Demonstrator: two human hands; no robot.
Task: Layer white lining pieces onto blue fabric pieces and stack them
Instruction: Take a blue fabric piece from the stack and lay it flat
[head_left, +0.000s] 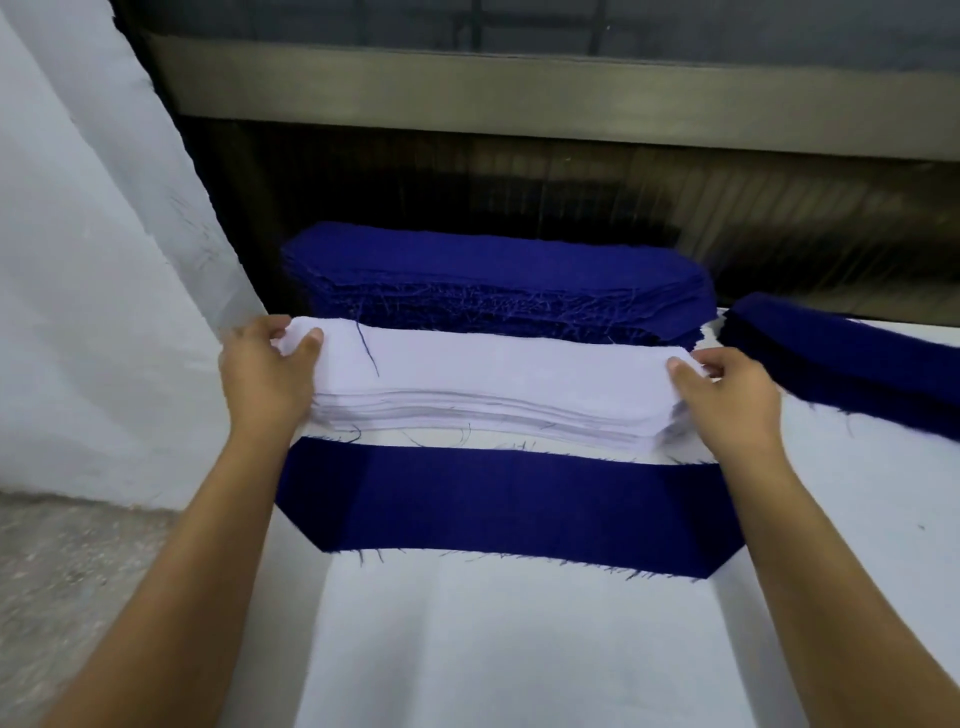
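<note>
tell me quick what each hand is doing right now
Left hand: pinching the left end of the white lining stack.
Right hand: gripping the stack's right end.

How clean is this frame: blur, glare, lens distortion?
Head view: the wide lens bows the window ledge; light is soft, no glare on the white pile; the left hand and right hand gripping its ends are slightly soft; the dark wall behind the blue pile looks smeared.
</note>
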